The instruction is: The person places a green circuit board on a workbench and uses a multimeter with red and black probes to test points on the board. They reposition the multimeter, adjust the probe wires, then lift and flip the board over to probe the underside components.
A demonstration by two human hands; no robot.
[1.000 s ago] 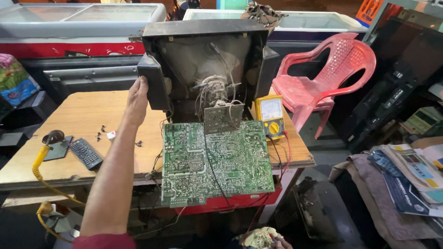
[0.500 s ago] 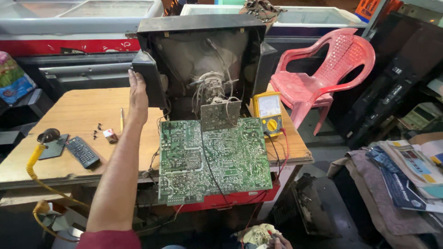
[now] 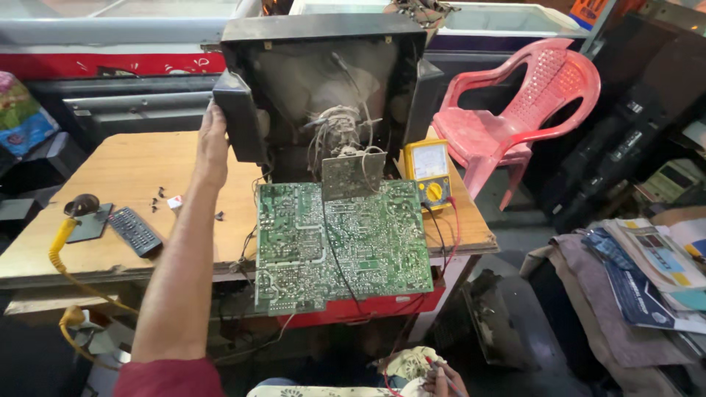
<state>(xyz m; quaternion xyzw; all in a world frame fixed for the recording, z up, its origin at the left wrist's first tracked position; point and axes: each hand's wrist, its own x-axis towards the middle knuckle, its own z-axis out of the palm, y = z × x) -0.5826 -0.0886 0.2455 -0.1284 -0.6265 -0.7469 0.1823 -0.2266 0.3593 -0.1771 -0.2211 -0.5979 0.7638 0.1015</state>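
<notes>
So the old tube TV (image 3: 323,88) sits at the far edge of the bench (image 3: 140,176) with its back off, and the left hand (image 3: 212,143) is flat against its left side, fingers spread, not wrapped around anything, probably steadying it. The green circuit board (image 3: 338,246) hangs out over the near edge on its wires, copper side up, likely for probing. A yellow multimeter (image 3: 429,170) leans just right of it. The right hand (image 3: 440,378) is mostly cut off at the bottom; it seems to pinch a red probe lead, can't tell for sure. A remote (image 3: 134,230) lies to the left.
</notes>
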